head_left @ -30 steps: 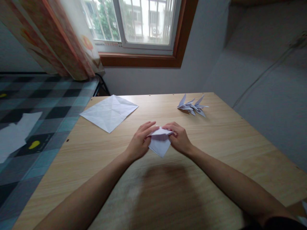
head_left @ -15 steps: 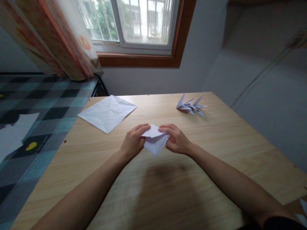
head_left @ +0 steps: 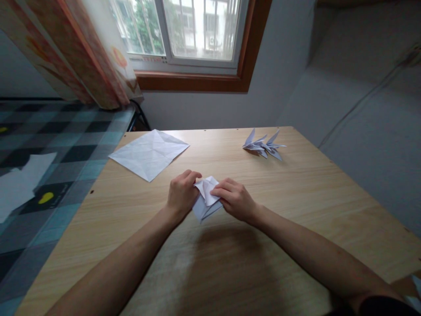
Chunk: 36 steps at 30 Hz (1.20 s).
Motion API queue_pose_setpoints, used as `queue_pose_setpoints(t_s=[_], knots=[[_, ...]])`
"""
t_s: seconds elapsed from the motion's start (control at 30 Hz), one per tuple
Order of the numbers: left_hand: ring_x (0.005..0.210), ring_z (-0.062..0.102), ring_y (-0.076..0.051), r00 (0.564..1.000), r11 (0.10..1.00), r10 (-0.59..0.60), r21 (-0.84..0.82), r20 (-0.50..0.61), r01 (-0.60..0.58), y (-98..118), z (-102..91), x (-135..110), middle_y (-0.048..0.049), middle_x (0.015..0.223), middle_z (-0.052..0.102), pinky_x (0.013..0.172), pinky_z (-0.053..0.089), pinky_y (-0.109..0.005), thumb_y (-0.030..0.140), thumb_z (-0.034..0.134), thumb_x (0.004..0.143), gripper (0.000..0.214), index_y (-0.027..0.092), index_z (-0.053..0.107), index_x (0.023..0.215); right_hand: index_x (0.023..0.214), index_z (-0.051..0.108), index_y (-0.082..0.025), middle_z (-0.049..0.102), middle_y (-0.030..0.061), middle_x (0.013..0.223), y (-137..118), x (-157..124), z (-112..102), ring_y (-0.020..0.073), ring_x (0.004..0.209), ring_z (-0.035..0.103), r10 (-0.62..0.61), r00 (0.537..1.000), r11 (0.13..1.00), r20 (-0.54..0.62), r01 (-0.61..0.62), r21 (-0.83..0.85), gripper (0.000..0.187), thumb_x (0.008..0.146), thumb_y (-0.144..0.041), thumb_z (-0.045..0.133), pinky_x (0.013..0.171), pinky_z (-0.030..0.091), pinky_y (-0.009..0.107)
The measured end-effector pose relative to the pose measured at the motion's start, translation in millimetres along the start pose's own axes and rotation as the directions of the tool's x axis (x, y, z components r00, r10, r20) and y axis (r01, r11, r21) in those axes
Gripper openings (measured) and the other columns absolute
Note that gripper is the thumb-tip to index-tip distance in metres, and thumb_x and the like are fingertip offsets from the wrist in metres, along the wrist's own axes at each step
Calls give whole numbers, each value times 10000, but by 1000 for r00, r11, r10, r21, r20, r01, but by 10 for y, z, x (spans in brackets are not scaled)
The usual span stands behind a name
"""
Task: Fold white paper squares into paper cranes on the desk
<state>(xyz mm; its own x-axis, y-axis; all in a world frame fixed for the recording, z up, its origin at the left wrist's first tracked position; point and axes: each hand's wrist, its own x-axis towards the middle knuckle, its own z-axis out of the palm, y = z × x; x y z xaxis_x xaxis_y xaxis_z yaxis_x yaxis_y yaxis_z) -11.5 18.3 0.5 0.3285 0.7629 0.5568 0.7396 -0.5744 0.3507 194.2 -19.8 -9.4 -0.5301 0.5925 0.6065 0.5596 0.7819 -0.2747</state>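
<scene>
A small piece of folded white paper (head_left: 206, 206) is held between both hands above the middle of the wooden table. My left hand (head_left: 184, 193) grips its left edge, with the thumb hidden behind the hand. My right hand (head_left: 237, 198) pinches the right side, its fingers lying over a raised flap. That flap stands partly lifted and creased, and the layers beneath it narrow to a point toward me.
A creased square paper sheet (head_left: 149, 153) lies at the table's far left. Folded paper cranes (head_left: 264, 144) rest at the far right of the wooden table (head_left: 312, 197). Left of it, a checkered cloth (head_left: 79, 151) carries loose white paper (head_left: 19, 186).
My right hand has shifted left and slightly down over the paper. The flap, broad and flat before, is now narrower and creased, and the paper's lower point has swung left.
</scene>
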Motion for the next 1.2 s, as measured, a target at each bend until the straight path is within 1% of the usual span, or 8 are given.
queue_pose_setpoints(t_s=[0.23, 0.53, 0.63, 0.73, 0.8, 0.87, 1.0, 1.2], knots=[[773, 589, -221, 997, 992, 26, 125, 71, -34, -93, -19, 34, -70, 793, 668, 715, 478, -353, 96, 563, 790, 181, 192, 717, 788, 906, 726, -216, 743, 64, 888, 145, -66, -18, 193, 852, 633, 13, 997, 1000, -74, -14, -6, 262, 937, -111, 489, 776, 550, 324], [1109, 568, -319, 992, 995, 15, 99, 126, -28, -171, 21, 36, -62, 1138, 735, 925, 466, -541, 141, 545, 857, 264, 245, 781, 804, 779, 742, -207, 780, 45, 889, 333, -139, -169, 214, 822, 667, 152, 987, 988, 60, -153, 23, 199, 763, -110, 569, 836, 513, 391], [1216, 548, -320, 986, 988, 101, 105, 129, -115, -99, 12, 12, -88, 1249, 699, 1009, 439, -540, 196, 529, 891, 255, 214, 770, 975, 812, 748, -203, 777, 62, 891, 290, -112, -191, 220, 840, 684, 241, 970, 969, -7, -240, 57, 194, 849, -197, 557, 849, 525, 400], [1353, 484, -317, 923, 958, 256, 51, 287, -281, -21, 23, -13, -105, 1419, 598, 1101, 383, -528, 274, 500, 936, 351, 190, 684, 1222, 1017, 743, -175, 752, 119, 1074, 243, -61, -144, 253, 1020, 672, 286, 955, 957, -73, -288, -16, 266, 941, -323, 536, 954, 518, 436], [1391, 464, -305, 856, 940, 310, 2, 414, -342, 9, 39, -25, -96, 1469, 557, 1136, 355, -523, 310, 467, 964, 398, 197, 627, 1310, 1279, 636, -134, 651, 171, 1319, 229, -34, -79, 290, 1254, 577, 266, 964, 960, -19, -267, -87, 425, 953, -388, 536, 1077, 455, 481], [1396, 470, -288, 816, 937, 320, -34, 481, -347, 23, 51, -30, -103, 1481, 542, 1150, 349, -515, 326, 423, 987, 441, 191, 568, 1381, 1452, 467, -94, 510, 214, 1481, 227, -20, -14, 310, 1414, 436, 242, 963, 964, 121, -224, -144, 610, 961, -453, 523, 1156, 374, 516], [1402, 469, -293, 814, 946, 307, -64, 494, -318, 38, 44, -28, -140, 1488, 524, 1154, 346, -537, 333, 384, 999, 485, 166, 510, 1437, 1511, 369, -57, 394, 249, 1555, 229, -23, 30, 332, 1479, 343, 279, 898, 950, 340, -206, -237, 736, 983, -566, 432, 1195, 305, 537], [1405, 465, -296, 811, 958, 261, -40, 523, -283, 50, 7, -36, -142, 1495, 517, 1171, 313, -545, 344, 466, 969, 475, 187, 538, 1411, 1528, 343, -53, 338, 247, 1581, 215, -94, -53, 351, 1498, 296, 356, 859, 915, 368, -240, -326, 813, 954, -620, 438, 1205, 262, 571]])
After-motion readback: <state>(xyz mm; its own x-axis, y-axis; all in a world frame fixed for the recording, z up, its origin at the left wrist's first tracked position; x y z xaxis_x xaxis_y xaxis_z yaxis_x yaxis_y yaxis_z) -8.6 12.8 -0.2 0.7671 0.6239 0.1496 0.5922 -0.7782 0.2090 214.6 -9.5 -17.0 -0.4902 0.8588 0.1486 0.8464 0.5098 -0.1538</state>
